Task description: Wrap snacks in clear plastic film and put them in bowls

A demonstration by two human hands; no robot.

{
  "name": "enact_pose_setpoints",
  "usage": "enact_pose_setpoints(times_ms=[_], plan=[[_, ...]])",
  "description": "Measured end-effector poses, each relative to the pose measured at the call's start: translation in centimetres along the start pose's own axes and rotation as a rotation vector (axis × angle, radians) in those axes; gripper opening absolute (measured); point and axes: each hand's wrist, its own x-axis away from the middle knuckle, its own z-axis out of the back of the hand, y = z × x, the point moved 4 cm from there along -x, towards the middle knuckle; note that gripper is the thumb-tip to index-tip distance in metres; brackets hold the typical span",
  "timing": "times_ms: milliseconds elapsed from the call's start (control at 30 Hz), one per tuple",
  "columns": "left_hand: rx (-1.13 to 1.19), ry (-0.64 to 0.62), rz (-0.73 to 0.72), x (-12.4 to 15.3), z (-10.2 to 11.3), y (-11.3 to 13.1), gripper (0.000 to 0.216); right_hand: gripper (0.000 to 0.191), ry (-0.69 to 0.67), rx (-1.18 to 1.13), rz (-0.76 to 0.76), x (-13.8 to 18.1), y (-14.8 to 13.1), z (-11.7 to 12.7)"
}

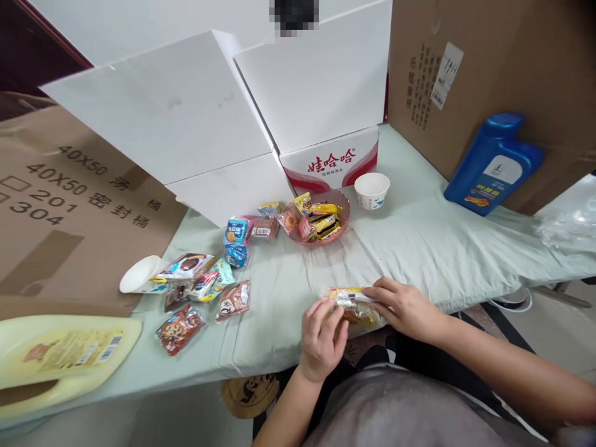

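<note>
A clear-wrapped snack packet (356, 305) is lying at the near edge of the desk (410, 242), right in front of the person's body. The right hand (410, 310) is reaching over its right end, thumb and fingers apparently pinching the wrapper there. The left hand (323, 335) is bending its fingers over the left end and touching it, though I cannot tell whether they are pinching or only pressing (the tips are partly overlapping the film).

The hands seem to be working at the wrapper, so doing this well is probably calling for a light, even grip at both ends, without squeezing the contents. Since the packet is sitting so close to the edge, handling it slightly farther in would be giving safer support.

Beyond it, a pink glass bowl (343, 233) is holding more snacks, and a paper cup (371, 194) is standing just beside it. Loose packets (233, 301) are lying well to the left, near a tipped cup (138, 276); nothing there is crowding the hands.
</note>
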Motion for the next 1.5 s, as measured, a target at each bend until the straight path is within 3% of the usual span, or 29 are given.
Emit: enact_pose_setpoints(times_ms=[167, 267, 367, 467, 500, 600, 700, 800, 867, 933, 1033, 1100, 1167, 1267, 1333, 1433, 1500], plan=[[0.015, -0.044, 0.308, -0.3, 0.8, -4.0, 0.036, 0.034, 0.129, 0.218, -0.224, 1.3, 7.3, 1.9], [0.084, -0.137, 0.380, -0.1, 0.3, -5.5, 0.022, 0.032, 0.163, 0.369, -0.285, 1.3, 9.0, 2.2], [0.030, -0.074, 0.372, 0.0, 0.4, -5.5, 0.016, 0.035, 0.254, 0.237, -0.149, 0.8, 6.2, 2.0], [-0.072, -0.007, 0.265, -0.5, 0.8, -4.4, 0.012, 0.062, 0.127, -0.025, 0.030, -0.1, 1.6, 0.7], [-0.083, 0.009, 0.236, -0.8, 1.0, -4.2, 0.011, 0.061, 0.048, -0.080, 0.069, -0.4, 0.5, 0.2], [-0.051, 0.095, 0.206, -1.6, 1.8, -3.9, 0.011, 0.022, -0.046, -0.147, 0.080, -1.5, -0.6, -0.4], [0.072, 0.153, 0.190, -1.9, 2.7, -3.9, 0.014, 0.020, 0.145, -0.132, 0.022, -2.4, 0.5, 1.0], [0.168, 0.093, 0.103, -1.5, 3.1, -3.2, 0.018, 0.013, 0.324, -0.134, 0.056, -2.4, 0.9, 2.9], [0.161, 0.032, 0.033, -1.0, 3.3, -2.3, 0.019, 0.012, 0.376, -0.174, 0.114, -1.9, 0.3, 3.9], [0.120, -0.026, -0.013, -0.6, 3.6, -1.5, 0.016, 0.014, 0.309, -0.215, 0.211, -1.3, -0.6, 4.4], [0.079, -0.188, -0.052, -0.1, 3.9, -0.6, 0.015, 0.021, -0.021, -0.230, 0.361, -0.2, -1.7, 3.8], [0.045, -0.298, -0.041, 0.0, 3.8, -0.2, 0.024, 0.023, -0.223, -0.200, 0.362, 0.6, -1.7, 2.9], [-0.023, -0.330, 0.002, 0.1, 3.8, 0.0, 0.023, 0.022, -0.329, -0.148, 0.314, 1.1, -1.4, 1.9], [-0.087, -0.265, 0.012, -0.1, 3.3, 1.0, 0.013, 0.014, -0.372, -0.091, 0.285, 1.4, -1.3, 0.7], [-0.058, -0.248, -0.054, -0.3, 2.3, 2.1, 0.019, 0.017, -0.381, -0.070, 0.285, 1.4, -1.5, 0.1], [-0.069, -0.345, -0.113, -1.0, 0.0, 2.9, 0.030, 0.030, -0.382, -0.027, 0.280, 1.3, -1.7, -0.6], [-0.144, -0.415, -0.054, -1.6, -1.3, 2.0, 0.039, 0.031, -0.374, 0.008, 0.236, 1.2, -1.4, -0.9]])
